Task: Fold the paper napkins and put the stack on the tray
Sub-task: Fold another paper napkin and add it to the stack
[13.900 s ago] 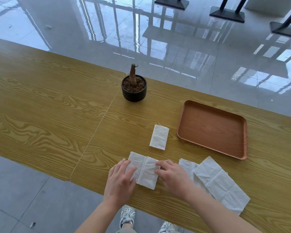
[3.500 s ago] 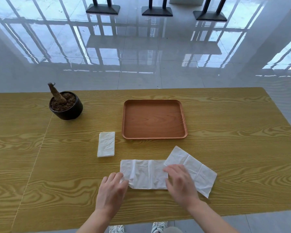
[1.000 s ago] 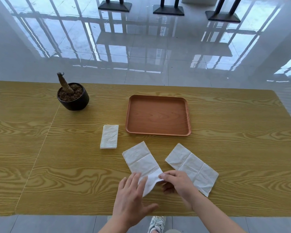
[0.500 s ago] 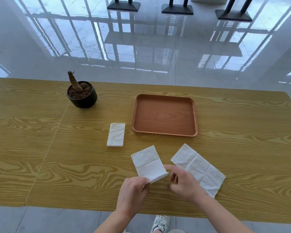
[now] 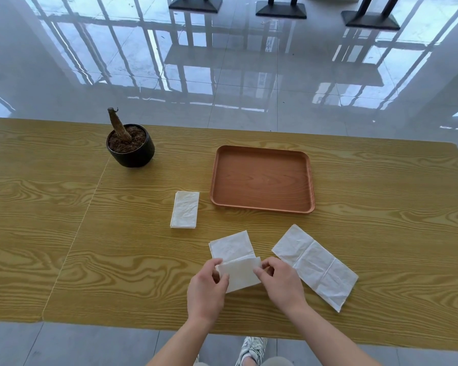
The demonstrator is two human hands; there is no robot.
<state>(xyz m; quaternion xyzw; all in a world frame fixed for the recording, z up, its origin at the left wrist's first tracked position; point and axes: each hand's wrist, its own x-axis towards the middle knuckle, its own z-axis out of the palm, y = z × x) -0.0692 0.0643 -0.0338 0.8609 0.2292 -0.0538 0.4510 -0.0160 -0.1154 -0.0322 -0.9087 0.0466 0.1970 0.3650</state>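
A person stands at a long yellow wood-grain table [image 5: 64, 233], seen from above by a head-worn camera. Both hands work on a thin white paper napkin [image 5: 232, 247] lying at the near edge, straight in front of the person.

The left hand [image 5: 205, 289] pinches the left side of the napkin's near half between thumb and forefinger. The right hand [image 5: 282, 282] pinches the right side in the same way, its other fingers curled under. Together they hold that near half raised off the table as a flap.

The far half lies flat on the wood just beyond the fingertips. The napkin's long axis runs away from the person, leaning slightly to the left. The fold therefore appears to go forward, away from the body, with the raised edge laid onto the far edge. Each hand sits on its own side, neither nearer than the other.

A small folded white napkin [image 5: 184, 209] rests further out to the left, nearer the left hand. A longer creased white napkin strip [image 5: 315, 265] lies unfolded just right of the right hand. The rectangular reddish-brown wooden tray [image 5: 262, 178] sits beyond them with nothing on it. A round black pot with a bare stump [image 5: 132, 157] stands far left.
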